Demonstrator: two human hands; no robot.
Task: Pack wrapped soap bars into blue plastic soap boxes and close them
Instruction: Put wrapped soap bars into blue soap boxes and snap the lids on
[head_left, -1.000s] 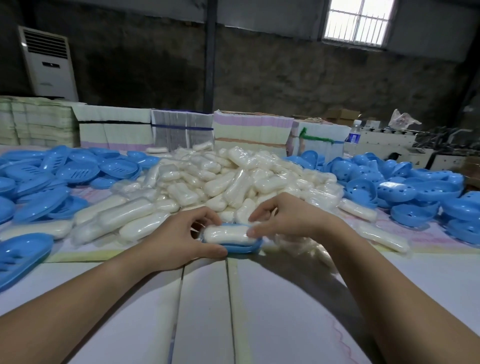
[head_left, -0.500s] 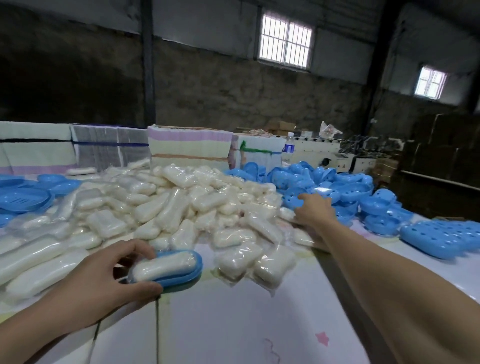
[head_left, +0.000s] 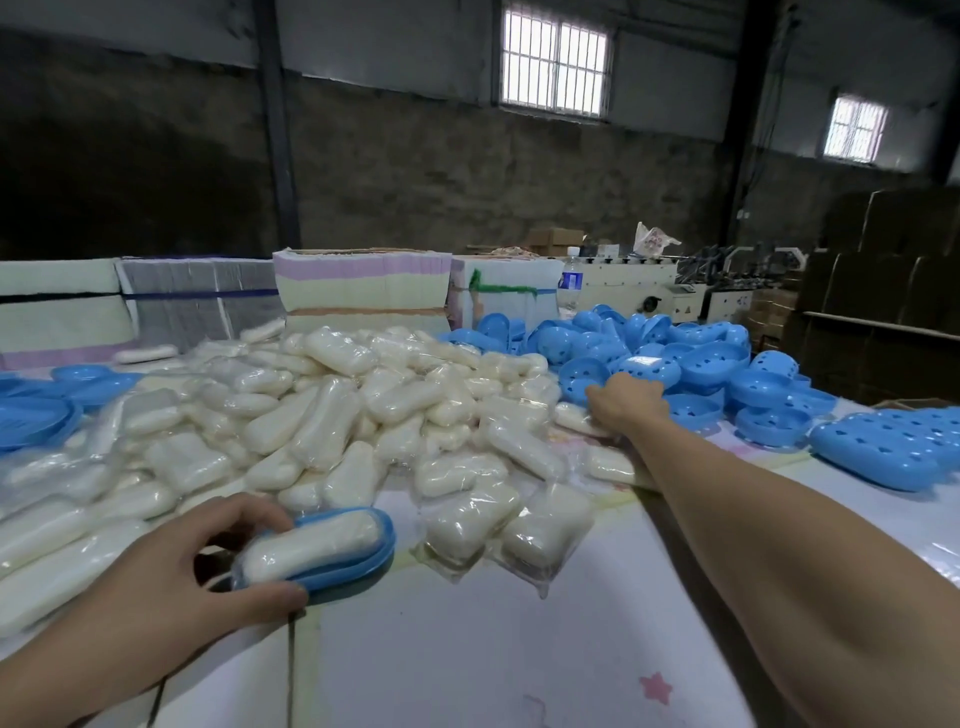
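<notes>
You see a heap of creamy white soap bars (head_left: 332, 415) in clear, glossy wrap. One white bar (head_left: 311, 545) lies in a bright blue soap box base (head_left: 363, 564). To your right, the pile of box halves (head_left: 691, 364) is the same bright blue, dotted with small holes. The table cover (head_left: 493, 649) is pale white with faint yellow lines and a pink star (head_left: 655, 688). Behind, the stacked cartons (head_left: 361, 283) show lilac, cream and tan bands; another stack (head_left: 504, 291) carries green and blue streaks.
</notes>
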